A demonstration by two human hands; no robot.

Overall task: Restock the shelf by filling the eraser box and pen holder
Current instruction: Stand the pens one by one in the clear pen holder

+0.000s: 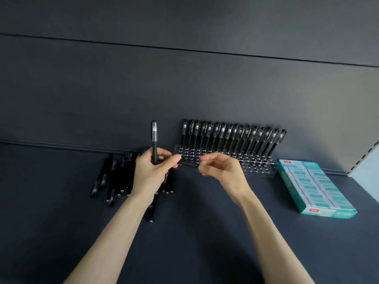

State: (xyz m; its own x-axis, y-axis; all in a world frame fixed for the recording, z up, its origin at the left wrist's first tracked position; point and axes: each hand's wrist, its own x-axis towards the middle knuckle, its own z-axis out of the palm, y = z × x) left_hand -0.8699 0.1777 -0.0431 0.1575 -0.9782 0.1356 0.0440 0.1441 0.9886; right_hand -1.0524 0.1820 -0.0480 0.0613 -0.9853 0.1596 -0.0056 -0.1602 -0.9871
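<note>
My left hand [151, 171] grips a black pen [154, 138] upright, just left of the clear pen holder [258, 167]. The holder stands against the shelf's back wall, and a row of several black pens [231, 138] fills its back holes, while its front holes are bare. My right hand [221, 169] hovers in front of the holder's left half, fingers loosely curled toward my left hand, with nothing visible between them. Loose black pens [114, 177] lie in a pile on the shelf under and left of my left hand. The teal eraser box [315, 187] lies at the right, packed with erasers.
The dark shelf board [194, 232] stretches toward me between and below my forearms. A grey upright with slots [365, 154] closes the shelf at the right. The dark back wall [184, 89] rises right behind the holder.
</note>
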